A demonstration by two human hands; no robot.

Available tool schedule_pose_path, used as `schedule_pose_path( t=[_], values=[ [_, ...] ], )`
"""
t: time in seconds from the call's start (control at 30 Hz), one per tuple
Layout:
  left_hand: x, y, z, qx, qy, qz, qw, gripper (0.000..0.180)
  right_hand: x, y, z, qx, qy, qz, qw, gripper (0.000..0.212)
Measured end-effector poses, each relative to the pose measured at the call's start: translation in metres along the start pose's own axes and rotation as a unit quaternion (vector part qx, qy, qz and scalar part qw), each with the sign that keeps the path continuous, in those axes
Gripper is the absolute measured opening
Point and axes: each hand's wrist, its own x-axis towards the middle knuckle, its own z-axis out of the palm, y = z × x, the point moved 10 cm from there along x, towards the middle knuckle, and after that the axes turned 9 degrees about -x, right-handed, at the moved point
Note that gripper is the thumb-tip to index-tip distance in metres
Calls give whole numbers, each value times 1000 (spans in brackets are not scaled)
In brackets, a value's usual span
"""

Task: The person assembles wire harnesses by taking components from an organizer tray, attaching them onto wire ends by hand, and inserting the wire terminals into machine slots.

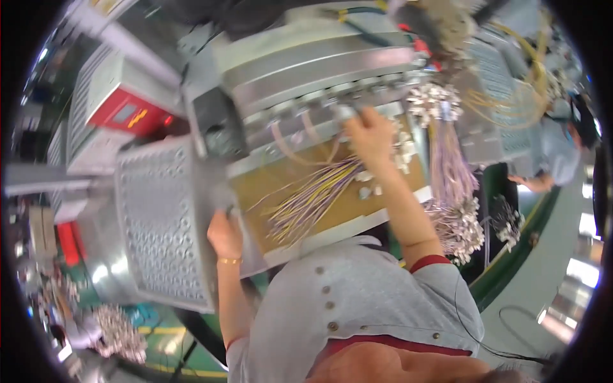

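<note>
My right hand [372,137] reaches to the row of clamps [331,101] on a long metal fixture [319,73]. Its fingers are bent together at a small whitish piece, too blurred to name. Looped wires [284,150] hang from the clamps to the left of it. Below lies a bundle of yellow, purple and white wires [316,201] on a brown board [255,220], with white connectors [403,150] at its right end. My left hand [225,237] is closed at the board's left side, beside a metal edge; what its fingers hold is hidden.
A perforated metal box [163,223] stands at the left, with a red and white device [131,112] behind it. A dark box [219,124] sits beside the fixture. Wire bundles with white connectors [450,172] hang at the right. Another person [559,153] is at the far right.
</note>
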Motion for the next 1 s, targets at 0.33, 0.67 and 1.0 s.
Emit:
schedule_pose_path(
  t=[0.33, 0.67, 1.0],
  values=[
    [7, 35, 8, 33, -16, 138, 990, 14, -109, -98, 88, 24, -229, -384, 894, 23],
    [22, 49, -31, -299, -27, -56, 952, 20, -124, -99, 142, 119, -464, -224, 849, 10],
    [114, -19, -88, 151, 185, -10, 971, 27, -89, -78, 84, 218, -353, -120, 902, 8]
  ],
)
